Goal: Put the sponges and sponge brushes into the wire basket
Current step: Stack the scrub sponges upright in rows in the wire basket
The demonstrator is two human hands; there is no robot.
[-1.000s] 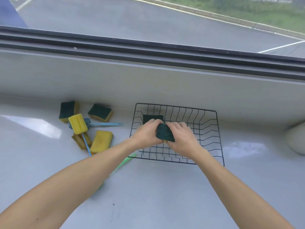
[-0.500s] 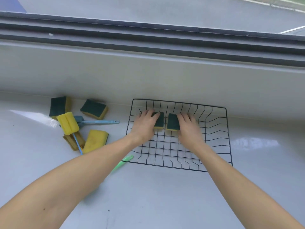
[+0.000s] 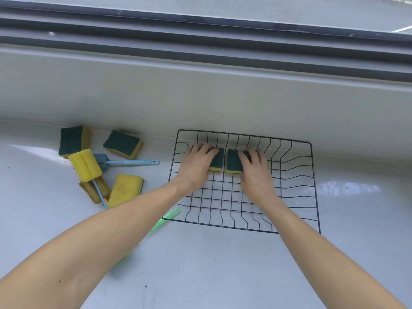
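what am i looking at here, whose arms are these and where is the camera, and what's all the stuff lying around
There is no machine here: a person is working with two bare hands, and the camera sits on their head, looking forward and down. That is why the arms reach in from the bottom.

The left hand and right hand each rest flat on a green-topped sponge, one beside the other, at the back of a black wire basket. Neither sponge is lifted.

To the left, on the pale counter, lie four more sponges, a yellow sponge brush, a blue-handled brush and a green handle partly hidden by the left arm.
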